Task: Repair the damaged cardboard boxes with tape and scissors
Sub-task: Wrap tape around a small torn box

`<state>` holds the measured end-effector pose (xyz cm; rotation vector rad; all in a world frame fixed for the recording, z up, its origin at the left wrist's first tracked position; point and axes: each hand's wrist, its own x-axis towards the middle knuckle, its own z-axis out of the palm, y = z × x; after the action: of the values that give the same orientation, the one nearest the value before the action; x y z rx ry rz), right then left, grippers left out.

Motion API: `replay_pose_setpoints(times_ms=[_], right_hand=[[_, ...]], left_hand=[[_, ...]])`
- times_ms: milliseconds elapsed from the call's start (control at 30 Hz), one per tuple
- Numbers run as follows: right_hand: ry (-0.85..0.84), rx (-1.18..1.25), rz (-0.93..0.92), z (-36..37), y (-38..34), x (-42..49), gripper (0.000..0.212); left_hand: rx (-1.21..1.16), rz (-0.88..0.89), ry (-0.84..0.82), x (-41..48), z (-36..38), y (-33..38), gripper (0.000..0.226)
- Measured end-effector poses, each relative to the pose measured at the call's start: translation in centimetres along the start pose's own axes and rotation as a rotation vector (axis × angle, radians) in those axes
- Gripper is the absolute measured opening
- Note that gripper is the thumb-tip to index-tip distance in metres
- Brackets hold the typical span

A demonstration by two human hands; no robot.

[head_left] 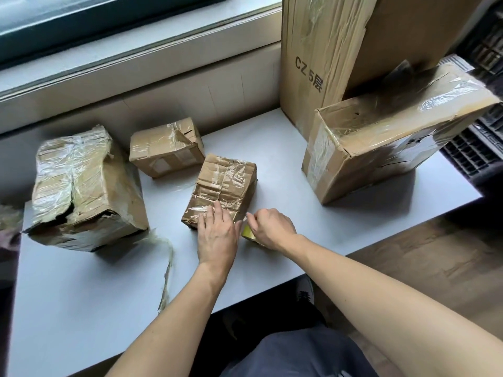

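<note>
**Clear tape going onto the middle box — most of the pile still waiting**

Cardboard under the left hand (pixel 216 235): flat, fingers straight, pressing a fresh shiny strip down on the near end of the small centre box (pixel 221 190). Just beside it at three o'clock, the right hand (pixel 269 229), fingers curled round a yellowish tape roll (pixel 248 233) mostly hidden beneath the palm, thumb and forefinger seemingly pinching the strip where it leaves the roll. Roll resting on or just above the grey table (pixel 81 308), touching or nearly touching the box's near right corner — hard to say which.

Judged from this: one strip half laid, not yet cut. No scissors visible anywhere, so possibly hidden or out of frame.

Outward from the hands:
- At eleven o'clock, a smaller box (pixel 166 151) with a torn, crumpled top corner, old tape wrinkled over it; looks unrepaired.
- At nine o'clock, a big crushed box (pixel 87 186) with a dark gaping split on its near edge — clearly still to do.
- At seven o'clock, a loose twisted tape strand (pixel 168 268) trailing across the table.
- At two o'clock, a large box on its side (pixel 386 137), flap open, cracks along its face.
- At one o'clock, a tall carton (pixel 321 50) printed "CZ 5", leaning upright.

Probably early in the job: one box in hand, three or four left.
</note>
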<state>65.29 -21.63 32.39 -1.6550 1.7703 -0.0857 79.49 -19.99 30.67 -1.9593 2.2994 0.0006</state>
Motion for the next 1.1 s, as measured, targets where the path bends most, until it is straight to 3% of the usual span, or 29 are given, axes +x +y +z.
replay_pose_setpoints(times_ms=[200,300,367,533,667,767,867,1033,1100], right_hand=[[-0.012,0.201,-0.031,-0.9,-0.6,0.2,0.049],[-0.006,0.362,-0.054,-2.7,-0.7,0.2,0.053],[0.024,0.512,-0.098,-4.3,-1.4,0.3,0.054],[0.063,0.811,-0.233,-8.7,-4.4,0.4,0.055],[-0.029,0.905,-0.309,-9.7,-6.1,0.3,0.062],[-0.079,0.851,-0.322,-8.0,-6.7,0.1,0.076],[-0.018,0.741,-0.322,-6.8,-7.1,-0.1,0.058],[0.097,0.144,-0.364,-7.9,-7.2,0.5,0.056],[0.1,0.099,-0.314,-7.8,-6.4,0.7,0.055]], left_hand=[[-0.006,0.033,0.089,0.7,-0.4,-1.2,0.049],[-0.119,-0.008,0.159,1.4,-2.7,-1.9,0.031],[-0.274,-0.12,0.145,1.8,-5.0,-2.7,0.02],[-0.765,-0.341,0.19,2.3,-7.9,-5.1,0.036],[-1.114,-0.438,0.142,2.3,-6.7,-6.3,0.047],[-1.193,-0.498,0.083,1.5,-5.1,-6.6,0.05],[-1.2,-0.532,0.057,1.1,-4.8,-6.5,0.045],[-1.115,-0.657,0.05,1.0,-3.6,-9.4,0.043],[-1.087,-0.637,0.033,0.9,-3.3,-9.4,0.043]])
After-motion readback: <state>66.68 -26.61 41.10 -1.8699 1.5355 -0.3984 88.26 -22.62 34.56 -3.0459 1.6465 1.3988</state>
